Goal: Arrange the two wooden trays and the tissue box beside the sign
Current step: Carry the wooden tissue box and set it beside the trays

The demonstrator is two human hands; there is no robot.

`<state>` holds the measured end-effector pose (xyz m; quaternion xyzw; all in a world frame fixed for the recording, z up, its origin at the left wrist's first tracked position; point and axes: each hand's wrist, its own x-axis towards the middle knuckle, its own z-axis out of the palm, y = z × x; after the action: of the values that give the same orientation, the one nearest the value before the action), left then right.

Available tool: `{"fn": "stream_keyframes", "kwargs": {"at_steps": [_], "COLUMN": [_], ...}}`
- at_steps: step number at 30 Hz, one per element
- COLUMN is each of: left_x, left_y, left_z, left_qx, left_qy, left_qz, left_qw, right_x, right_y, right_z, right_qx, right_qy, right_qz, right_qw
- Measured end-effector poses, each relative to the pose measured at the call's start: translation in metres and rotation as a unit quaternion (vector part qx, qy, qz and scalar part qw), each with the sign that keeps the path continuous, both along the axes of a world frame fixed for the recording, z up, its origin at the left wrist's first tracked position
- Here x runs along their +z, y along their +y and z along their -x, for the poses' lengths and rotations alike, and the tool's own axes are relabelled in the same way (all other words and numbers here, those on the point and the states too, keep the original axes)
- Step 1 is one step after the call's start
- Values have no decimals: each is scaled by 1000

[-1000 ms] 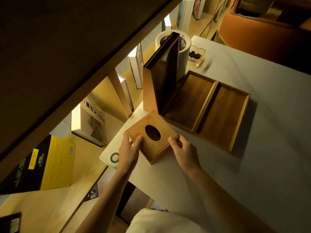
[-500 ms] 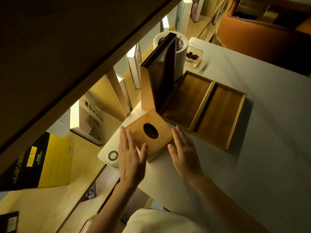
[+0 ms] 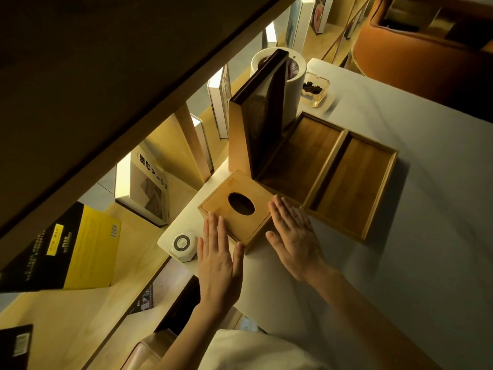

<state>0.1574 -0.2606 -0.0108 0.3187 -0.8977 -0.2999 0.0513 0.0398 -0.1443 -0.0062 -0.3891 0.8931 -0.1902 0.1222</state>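
A wooden tissue box (image 3: pixel 234 209) with an oval hole in its lid stands on the white table near its left corner. Right behind it a tall dark sign (image 3: pixel 258 121) in a wooden frame stands upright. Two shallow wooden trays lie side by side to the right of the sign: the nearer-to-sign tray (image 3: pixel 298 161) and the outer tray (image 3: pixel 354 188), their long edges touching. My left hand (image 3: pixel 218 255) is flat with fingers spread, fingertips over the box's near left edge. My right hand (image 3: pixel 293 233) is flat and open at the box's right side.
A white round canister (image 3: pixel 289 84) and a glass dish (image 3: pixel 314 89) stand behind the sign. A small round white device (image 3: pixel 182 244) sits on the table's left corner. Bookshelves with books (image 3: pixel 80 247) run along the left. An orange armchair (image 3: pixel 416 57) is at the top right.
Both hands let go of the tissue box and flattened out beside it, fingers spread. The box now rests a little closer to the sign and the trays.
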Motion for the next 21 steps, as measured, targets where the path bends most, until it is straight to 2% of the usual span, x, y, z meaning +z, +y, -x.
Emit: {"fn": "stream_keyframes", "kwargs": {"at_steps": [10,21], "left_x": [7,6], "left_y": [5,-9], "left_z": [2,2], "left_qx": [14,-11], "left_qy": [12,-41], "left_qz": [-8,26], "left_qw": [1000,999], "right_x": [6,-4], "right_y": [0,-5], "right_z": [4,-17], "right_qx": [16,37], "right_qy": [13,35], "right_qz": [-1,-12], "right_qw": [1000,999]}}
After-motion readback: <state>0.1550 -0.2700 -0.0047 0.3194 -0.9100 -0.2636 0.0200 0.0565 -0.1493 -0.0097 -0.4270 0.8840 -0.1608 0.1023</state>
